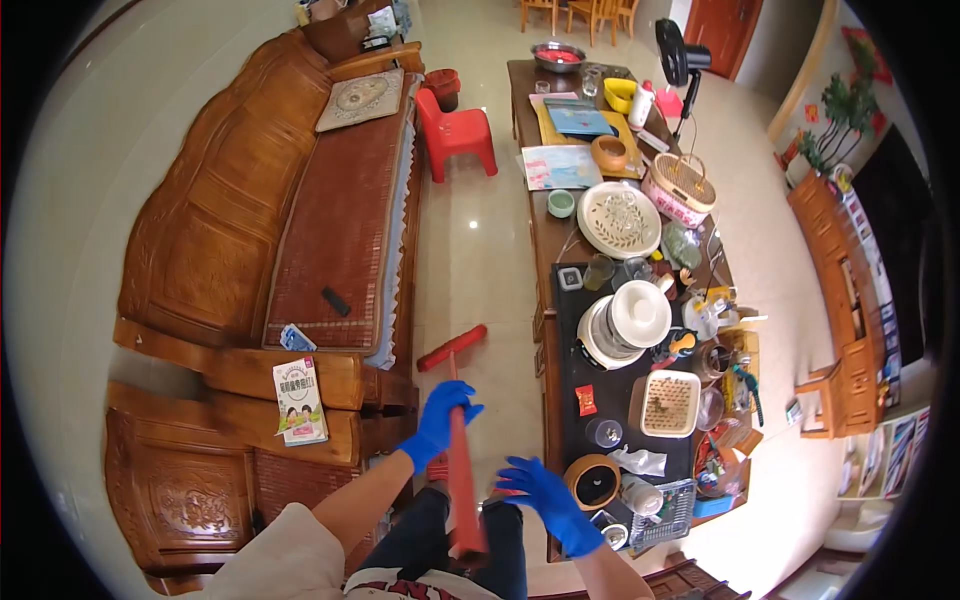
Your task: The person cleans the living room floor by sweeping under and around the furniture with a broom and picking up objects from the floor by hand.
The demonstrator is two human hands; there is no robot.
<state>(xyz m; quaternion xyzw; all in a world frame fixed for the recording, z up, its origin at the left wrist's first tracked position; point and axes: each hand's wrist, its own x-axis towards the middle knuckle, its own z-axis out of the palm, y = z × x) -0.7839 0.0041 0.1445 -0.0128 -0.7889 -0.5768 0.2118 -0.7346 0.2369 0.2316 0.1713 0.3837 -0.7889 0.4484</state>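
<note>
Fingers (468,409) curled, left hand (438,419) grips red handle (462,480), right hand (550,502) spread open.

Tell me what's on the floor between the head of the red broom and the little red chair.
Just bare, shiny floor between the head of the red broom and the red chair, seen in the head view.

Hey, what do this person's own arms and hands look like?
The left hand and right hand wear plain, bright blue gloves. On the left arm, a loose white sleeve stops around the elbow.
</note>
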